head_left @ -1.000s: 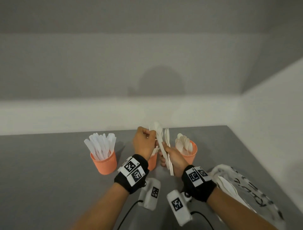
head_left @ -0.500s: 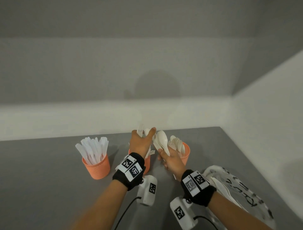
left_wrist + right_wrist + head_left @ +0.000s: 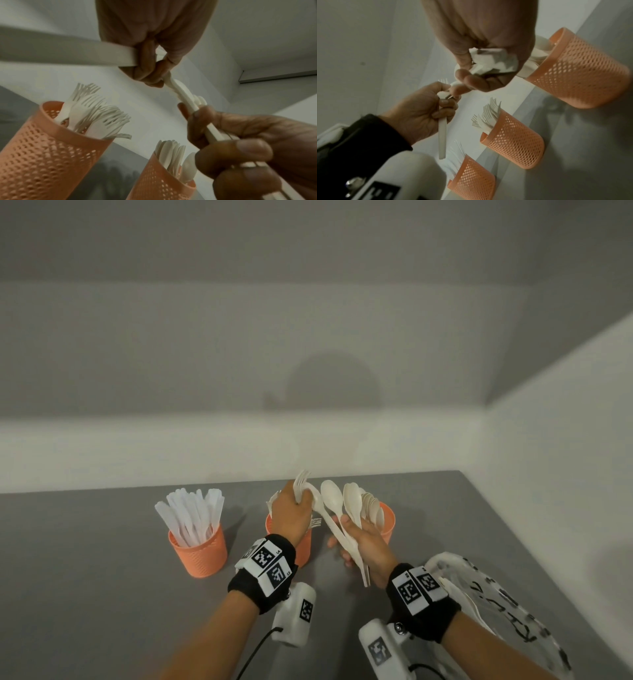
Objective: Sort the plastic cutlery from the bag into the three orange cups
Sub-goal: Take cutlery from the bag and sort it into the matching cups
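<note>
Three orange mesh cups stand in a row: the left cup (image 3: 198, 553) holds knives, the middle cup (image 3: 306, 547) forks, the right cup (image 3: 388, 520) spoons. My left hand (image 3: 301, 498) grips a white fork (image 3: 302, 479) above the middle cup, tines up. In the right wrist view the fork (image 3: 442, 136) hangs handle-down from that hand (image 3: 443, 100). My right hand (image 3: 349, 530) grips a bundle of spoons (image 3: 337, 505) by the handles, between the middle and right cups. The left hand hides part of the middle cup.
The printed plastic bag (image 3: 500, 614), with white cutlery inside, lies at the right near the table's (image 3: 85, 577) front edge. A white wall meets the table along its right side and another stands behind the cups.
Both hands were together on the bundle. My left hand has drawn one fork out of it and shifted slightly left, over the middle cup. The right hand keeps the spoons.
</note>
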Motion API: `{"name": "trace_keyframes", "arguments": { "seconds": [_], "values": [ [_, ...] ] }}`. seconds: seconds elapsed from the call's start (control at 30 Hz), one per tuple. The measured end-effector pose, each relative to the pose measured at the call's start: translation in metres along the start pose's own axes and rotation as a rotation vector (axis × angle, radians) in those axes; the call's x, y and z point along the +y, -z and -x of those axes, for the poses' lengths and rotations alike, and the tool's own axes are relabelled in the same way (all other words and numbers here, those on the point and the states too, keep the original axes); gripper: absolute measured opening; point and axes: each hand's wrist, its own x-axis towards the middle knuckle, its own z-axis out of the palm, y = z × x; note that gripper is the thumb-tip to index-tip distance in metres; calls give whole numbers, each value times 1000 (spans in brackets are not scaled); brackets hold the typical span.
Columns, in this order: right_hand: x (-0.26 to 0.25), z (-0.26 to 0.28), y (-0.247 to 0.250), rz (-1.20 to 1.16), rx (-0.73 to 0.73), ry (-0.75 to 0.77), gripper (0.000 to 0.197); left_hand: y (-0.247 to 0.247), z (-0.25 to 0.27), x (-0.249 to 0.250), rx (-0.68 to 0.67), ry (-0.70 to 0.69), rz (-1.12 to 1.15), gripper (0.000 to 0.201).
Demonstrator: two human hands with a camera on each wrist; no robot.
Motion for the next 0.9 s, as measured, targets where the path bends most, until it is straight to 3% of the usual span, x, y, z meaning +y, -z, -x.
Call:
{"name": "trace_keyframes", "arguments": {
  "seconds": [0.1,0.2,0.33,0.43,0.7,0.83,0.9],
  "values": [
    [0,2,2,32,-41,-15,25,-2,2,-4,32,9,-20,8],
    [0,3,3,52,-98,-50,27,-4,7,-1,47,24,9,11],
    [-4,5,5,130,-146,-65,32,-8,18,12,-42,47,203,26],
    [-9,8,7,121,-208,-83,27,-15,16,8,-96,29,217,32],
    [-20,11,12,389,-330,-43,27,-24,19,18,-253,92,309,26],
    [-34,5,18,420,-326,-23,11,-30,22,22,-161,9,224,14],
    [-38,0,19,371,-232,39,31,-36,22,25,-105,-29,189,18]
  ]
}}
